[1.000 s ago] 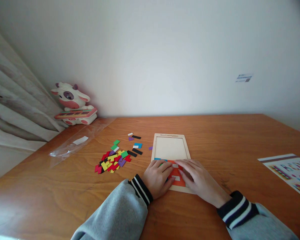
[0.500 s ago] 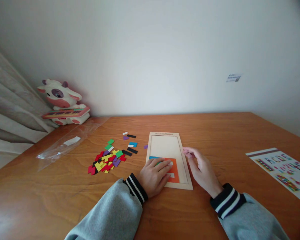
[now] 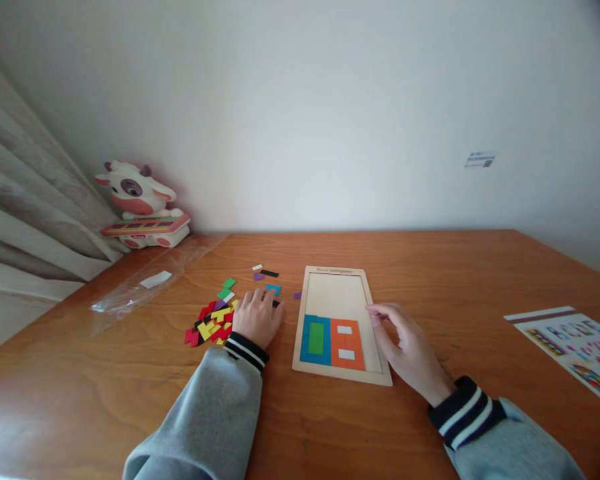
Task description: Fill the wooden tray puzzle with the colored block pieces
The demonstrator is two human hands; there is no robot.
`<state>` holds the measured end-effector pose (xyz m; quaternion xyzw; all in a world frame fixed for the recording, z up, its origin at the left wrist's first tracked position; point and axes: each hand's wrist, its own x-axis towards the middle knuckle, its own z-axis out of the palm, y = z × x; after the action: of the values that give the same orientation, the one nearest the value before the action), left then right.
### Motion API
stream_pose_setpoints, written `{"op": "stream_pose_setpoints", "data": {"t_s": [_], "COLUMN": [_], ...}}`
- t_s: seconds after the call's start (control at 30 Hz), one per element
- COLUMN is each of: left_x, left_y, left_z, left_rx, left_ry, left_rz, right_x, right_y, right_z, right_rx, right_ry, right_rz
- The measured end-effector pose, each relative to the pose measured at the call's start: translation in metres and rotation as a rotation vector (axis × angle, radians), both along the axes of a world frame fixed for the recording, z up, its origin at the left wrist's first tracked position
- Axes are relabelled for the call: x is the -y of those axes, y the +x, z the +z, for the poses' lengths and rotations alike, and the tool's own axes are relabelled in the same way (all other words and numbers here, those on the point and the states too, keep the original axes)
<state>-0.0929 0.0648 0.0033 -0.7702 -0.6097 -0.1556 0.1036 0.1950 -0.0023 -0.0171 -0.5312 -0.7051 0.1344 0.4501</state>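
My left hand (image 3: 257, 317) is over the loose wooden puzzle pieces, palm down, its fingers a little apart and reaching toward a blue piece (image 3: 273, 289). A black piece shows beside its thumb; the spot under the palm is hidden. My right hand (image 3: 405, 343) has its thumb and fingertips drawn together at the right rim of the wooden puzzle tray (image 3: 380, 357). Inside the tray's near part, a blue piece surrounds a green block (image 3: 316, 338). To its right, an orange block (image 3: 347, 343) has two white pieces set in it.
Red, yellow and black pieces (image 3: 213, 327) lie heaped left of my hand. A clear plastic bag (image 3: 130, 287) and a cow toy with a keyboard (image 3: 145, 207) are at the left. A printed sheet (image 3: 575, 343) lies at the right.
My left hand has lifted off the blocks in the tray and moved left over the loose pieces, uncovering the green and white pieces. My right hand stays at the tray's right rim.
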Motion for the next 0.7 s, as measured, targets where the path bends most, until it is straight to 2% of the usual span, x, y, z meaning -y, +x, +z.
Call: {"op": "stream_pose_setpoints", "data": {"t_s": [0.07,0.17,0.43,0.7], "left_x": [-0.005,-0.008,-0.014,-0.021], "left_y": [-0.011,-0.019,-0.022,-0.024], "left_z": [-0.001,-0.005,-0.015,-0.02], "left_rx": [-0.017,0.003,0.074,0.262], "left_ry": [-0.035,-0.06,-0.097,-0.144], "left_rz": [0.06,0.046,-0.015,-0.085], "right_x": [0.001,0.002,0.002,0.002], "right_y": [0.0,-0.001,0.0,-0.001], "right_z": [0.0,0.001,0.002,0.003], "right_rx": [0.0,0.001,0.013,0.019], "right_ry": [0.001,0.011,0.046,0.06], "right_rz": [0.004,-0.005,-0.02,-0.024]}}
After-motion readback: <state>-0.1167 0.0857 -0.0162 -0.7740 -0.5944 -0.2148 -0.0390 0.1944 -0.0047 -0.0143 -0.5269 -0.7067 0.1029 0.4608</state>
